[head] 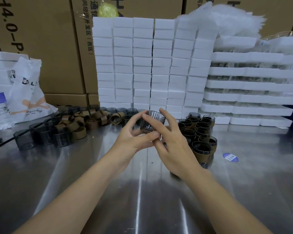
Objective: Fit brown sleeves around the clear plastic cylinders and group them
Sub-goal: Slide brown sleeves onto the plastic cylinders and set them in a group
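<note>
Two hands on one clear cylinder (152,121), L hand (134,137) fingers pinching it, R hand (172,142) index & thumb gripping rim

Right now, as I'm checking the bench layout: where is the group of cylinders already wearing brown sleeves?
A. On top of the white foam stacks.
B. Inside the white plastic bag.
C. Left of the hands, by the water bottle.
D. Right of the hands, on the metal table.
D: the sleeved cylinders stand clustered on the metal table just right of the right hand; loose brown sleeves lie to the left.
</note>
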A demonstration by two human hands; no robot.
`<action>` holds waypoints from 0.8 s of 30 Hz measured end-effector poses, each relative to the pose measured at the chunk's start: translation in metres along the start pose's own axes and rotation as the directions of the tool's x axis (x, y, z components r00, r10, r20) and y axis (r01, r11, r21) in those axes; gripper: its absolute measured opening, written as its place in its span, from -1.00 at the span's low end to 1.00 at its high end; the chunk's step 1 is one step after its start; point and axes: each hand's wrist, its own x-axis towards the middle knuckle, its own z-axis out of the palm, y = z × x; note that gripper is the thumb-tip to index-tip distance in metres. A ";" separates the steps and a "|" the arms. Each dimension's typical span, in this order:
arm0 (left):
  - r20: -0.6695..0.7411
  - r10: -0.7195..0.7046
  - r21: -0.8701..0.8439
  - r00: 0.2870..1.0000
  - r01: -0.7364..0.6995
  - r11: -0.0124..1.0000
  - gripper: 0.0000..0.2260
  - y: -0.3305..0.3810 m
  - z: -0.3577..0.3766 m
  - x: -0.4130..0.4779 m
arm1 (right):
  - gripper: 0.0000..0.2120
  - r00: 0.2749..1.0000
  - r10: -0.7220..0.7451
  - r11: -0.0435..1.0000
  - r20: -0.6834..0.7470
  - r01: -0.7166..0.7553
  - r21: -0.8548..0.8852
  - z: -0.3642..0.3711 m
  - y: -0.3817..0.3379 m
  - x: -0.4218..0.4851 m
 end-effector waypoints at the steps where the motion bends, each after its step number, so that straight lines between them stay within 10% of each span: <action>1: -0.023 0.004 0.012 1.000 -0.004 1.000 -0.29 -0.001 0.000 0.000 | -0.29 1.000 -0.010 1.000 0.005 0.010 0.011 0.001 0.001 0.000; 13: -0.030 -0.002 -0.150 1.000 -0.003 0.989 -0.49 -0.002 0.016 -0.005 | -0.22 0.993 0.099 0.961 -0.064 -0.078 0.265 0.009 -0.008 -0.001; 24: 0.001 0.032 -0.178 1.000 -0.031 0.984 -0.32 -0.013 0.006 -0.001 | -0.52 0.901 0.366 0.446 0.231 -0.388 0.807 0.010 -0.029 0.004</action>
